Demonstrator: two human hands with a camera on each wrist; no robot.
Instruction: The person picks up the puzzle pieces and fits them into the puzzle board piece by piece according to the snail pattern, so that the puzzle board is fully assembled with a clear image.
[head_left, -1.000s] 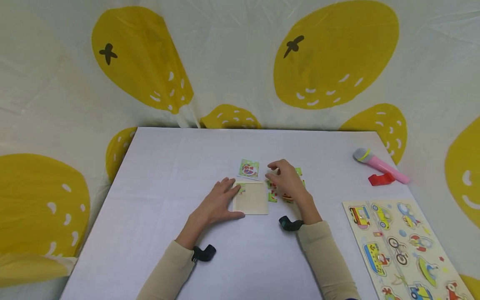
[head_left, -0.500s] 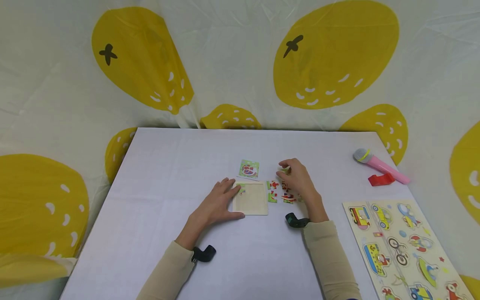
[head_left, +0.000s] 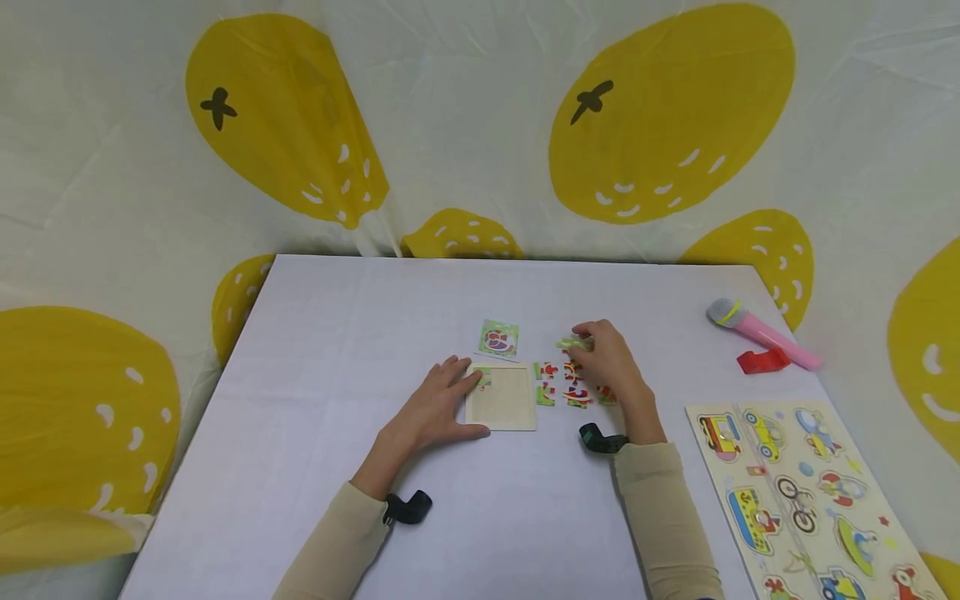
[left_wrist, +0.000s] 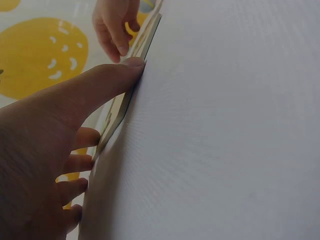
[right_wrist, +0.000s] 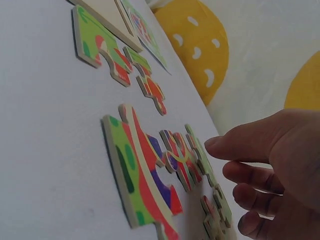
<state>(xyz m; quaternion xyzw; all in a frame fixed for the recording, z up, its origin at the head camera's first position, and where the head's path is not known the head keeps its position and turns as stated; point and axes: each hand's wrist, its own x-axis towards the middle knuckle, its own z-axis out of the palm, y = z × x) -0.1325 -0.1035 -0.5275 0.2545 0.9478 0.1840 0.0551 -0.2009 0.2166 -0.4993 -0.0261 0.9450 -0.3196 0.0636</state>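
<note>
A: What step are you on?

B: You seem to be choosing the next puzzle piece. Your right hand (head_left: 606,362) hangs over the loose pieces (head_left: 577,395), thumb and fingers bent and apart; nothing shows pinched between them. Its nearest piece is a mostly green one (head_left: 570,342), just beside the fingertips.

A: And your left hand (head_left: 433,406)?

B: Spread, not clenched: its thumb and fingers rest along the wooden tray (head_left: 510,410), probably to steady it. The tray lies around the middle of the table (head_left: 360,333), with the loose pieces between it and the table's right edge.

A: What does your next move call for?

B: Likely a light pinch on one piece's rim, then a turn to match the picture card (head_left: 498,337), which lies just past the tray toward the table's far edge.

A: Count things for you?

B: One tray, one card, one piece (head_left: 484,377) set in the tray's far left corner. At least six loose pieces; your right hand may hide more. Near the table's far right corner, one toy microphone (head_left: 759,331) and one red thing (head_left: 763,361) you can't quite identify. Along the right edge, one picture board (head_left: 817,533).
</note>
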